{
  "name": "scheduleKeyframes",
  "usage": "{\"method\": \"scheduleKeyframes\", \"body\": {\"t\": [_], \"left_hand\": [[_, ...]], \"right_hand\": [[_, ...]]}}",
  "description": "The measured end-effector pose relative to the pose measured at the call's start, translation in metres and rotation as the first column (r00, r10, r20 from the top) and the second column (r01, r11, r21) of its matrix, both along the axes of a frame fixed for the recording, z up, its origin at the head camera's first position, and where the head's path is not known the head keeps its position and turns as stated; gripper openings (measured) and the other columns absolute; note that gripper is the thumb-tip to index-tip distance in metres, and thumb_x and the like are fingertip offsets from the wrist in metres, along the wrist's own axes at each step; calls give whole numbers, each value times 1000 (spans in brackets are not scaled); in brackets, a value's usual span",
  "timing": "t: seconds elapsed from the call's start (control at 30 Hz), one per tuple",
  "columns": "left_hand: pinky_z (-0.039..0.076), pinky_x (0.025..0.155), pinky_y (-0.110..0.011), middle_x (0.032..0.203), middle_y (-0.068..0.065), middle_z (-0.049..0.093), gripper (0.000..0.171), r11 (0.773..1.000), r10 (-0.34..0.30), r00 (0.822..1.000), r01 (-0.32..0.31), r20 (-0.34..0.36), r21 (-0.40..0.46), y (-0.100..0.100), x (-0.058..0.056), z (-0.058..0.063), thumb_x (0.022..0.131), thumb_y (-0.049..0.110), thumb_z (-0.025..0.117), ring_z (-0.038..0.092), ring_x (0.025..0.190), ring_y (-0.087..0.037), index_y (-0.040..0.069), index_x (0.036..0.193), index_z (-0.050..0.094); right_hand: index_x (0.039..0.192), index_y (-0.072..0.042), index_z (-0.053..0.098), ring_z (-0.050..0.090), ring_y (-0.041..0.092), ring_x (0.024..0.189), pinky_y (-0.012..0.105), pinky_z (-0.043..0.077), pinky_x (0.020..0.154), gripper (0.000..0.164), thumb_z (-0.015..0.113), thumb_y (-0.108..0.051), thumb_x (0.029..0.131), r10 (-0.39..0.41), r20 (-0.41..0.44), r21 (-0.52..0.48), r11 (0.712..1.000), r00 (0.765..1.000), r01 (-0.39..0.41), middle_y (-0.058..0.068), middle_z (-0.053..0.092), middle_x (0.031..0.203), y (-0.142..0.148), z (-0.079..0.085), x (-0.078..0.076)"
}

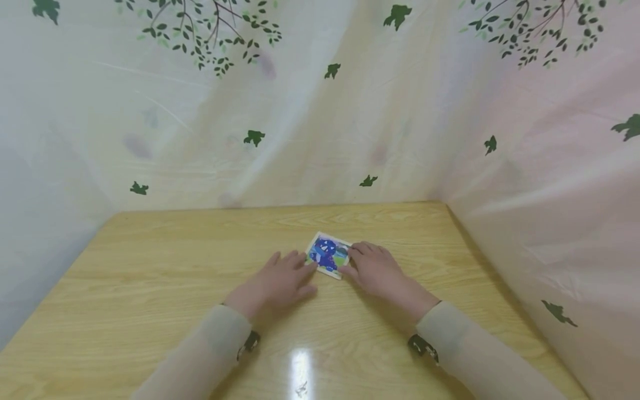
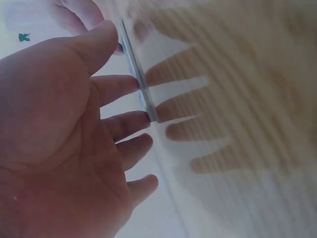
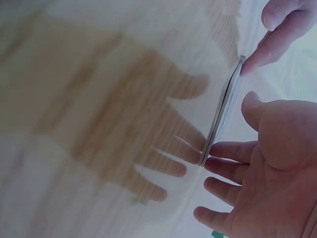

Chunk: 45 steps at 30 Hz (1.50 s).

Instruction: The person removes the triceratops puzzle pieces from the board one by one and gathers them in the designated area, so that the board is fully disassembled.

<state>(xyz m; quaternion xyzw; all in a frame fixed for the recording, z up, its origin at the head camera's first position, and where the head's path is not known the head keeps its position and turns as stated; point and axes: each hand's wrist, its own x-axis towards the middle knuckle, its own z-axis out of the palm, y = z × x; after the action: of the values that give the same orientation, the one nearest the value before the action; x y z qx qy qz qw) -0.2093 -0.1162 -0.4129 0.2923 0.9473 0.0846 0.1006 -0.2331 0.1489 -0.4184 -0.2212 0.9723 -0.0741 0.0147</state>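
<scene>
A small flat picture board [image 1: 327, 254], square with a white border and a blue cartoon animal on it, lies slightly turned on the wooden table. My left hand [image 1: 282, 280] is at its left side, fingers extended; in the left wrist view two fingertips [image 2: 143, 118] meet the edge of the board [image 2: 138, 74]. At the right side, my right hand [image 1: 377, 269] has its fingers at the far right corner and its thumb near the front right corner. In the right wrist view, fingertips [image 3: 210, 162] touch the thin edge of the board [image 3: 223, 114], the thumb standing apart.
The glossy wooden table [image 1: 150, 266] reflects both hands. A pale cloth [image 1: 300, 111] printed with leaves and branches hangs behind the table and along its sides. Each wrist carries a dark strapped device, such as the one at the left sleeve [image 1: 248, 344].
</scene>
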Motion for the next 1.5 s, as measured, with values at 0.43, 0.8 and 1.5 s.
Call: {"method": "scheduleKeyframes", "body": {"t": [0.43,0.8,1.5], "left_hand": [[15,133,-67,173,-13,43,71,999,-33,998,34,-62,23,-3,29,4,115,57,50,37,161,-34,11,169,45],[14,134,-66,179,-11,32,74,1000,-5,996,4,-93,-9,-13,33,-1,115,60,43,26,166,-36,12,171,42],[13,132,-69,181,-11,26,69,998,-61,997,61,-36,-17,-25,41,-3,116,58,44,22,167,-39,19,173,39]], "right_hand": [[156,7,54,42,45,156,60,31,131,63,63,-38,114,48,44,-2,999,998,-48,27,49,164,0,-2,-2],[163,5,46,27,44,164,60,23,134,67,63,-37,114,164,98,-25,986,982,-162,22,40,173,6,0,-1],[161,2,52,31,41,163,61,21,134,68,70,-40,110,192,122,-13,981,974,-192,20,45,170,1,4,15]]}}
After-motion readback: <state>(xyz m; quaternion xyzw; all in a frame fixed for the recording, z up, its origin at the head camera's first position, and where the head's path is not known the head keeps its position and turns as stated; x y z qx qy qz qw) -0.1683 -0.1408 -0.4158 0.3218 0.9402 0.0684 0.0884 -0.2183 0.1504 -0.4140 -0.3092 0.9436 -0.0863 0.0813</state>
